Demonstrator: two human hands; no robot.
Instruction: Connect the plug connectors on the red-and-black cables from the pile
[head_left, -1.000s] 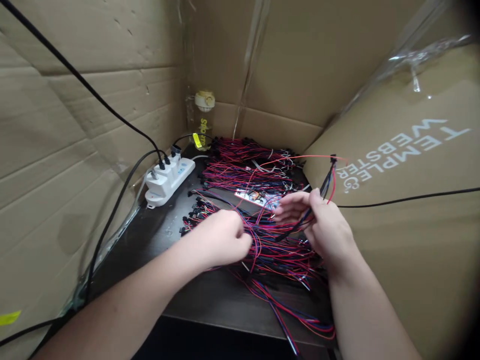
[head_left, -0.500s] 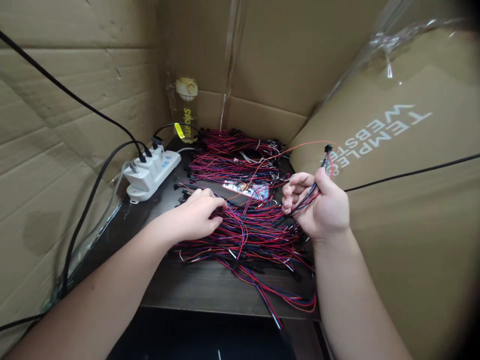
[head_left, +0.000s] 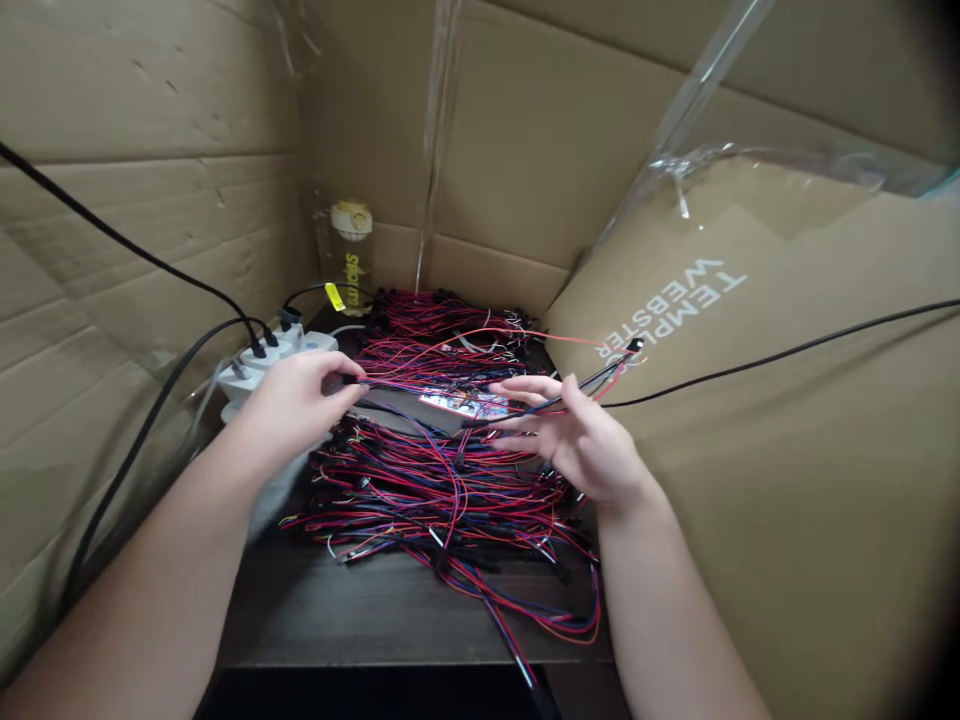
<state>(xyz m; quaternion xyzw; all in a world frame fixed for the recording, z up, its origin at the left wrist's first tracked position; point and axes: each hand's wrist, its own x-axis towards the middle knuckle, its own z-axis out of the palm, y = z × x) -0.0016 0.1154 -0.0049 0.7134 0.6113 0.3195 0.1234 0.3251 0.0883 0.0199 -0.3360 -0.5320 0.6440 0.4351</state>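
Observation:
My left hand (head_left: 304, 405) is closed in a pinch on a dark end of a wire harness, beside the power strip. From its fingertips, thin red and blue wires stretch across to my right hand (head_left: 581, 435). There the fingers are stretched out, palm turned up, and the thumb lies over the harness. A small black connector (head_left: 635, 345) sticks out past that thumb, with an orange-red wire arching back over the pile. Below both hands lies a thick pile of red, blue and black wire harnesses (head_left: 450, 480). Another pile of wires (head_left: 442, 320) lies behind it.
A white power strip (head_left: 281, 350) with black plugs stands at the left. Near the back corner is a clear bottle (head_left: 351, 250) with a cream lid. A printed card (head_left: 457, 402) lies between the wire piles. Cardboard walls (head_left: 517, 140) enclose the dark table (head_left: 337, 610).
My left hand has moved left and up off the near pile, drawing wires out between the hands. My right hand's fingers have uncurled, and the view has shifted.

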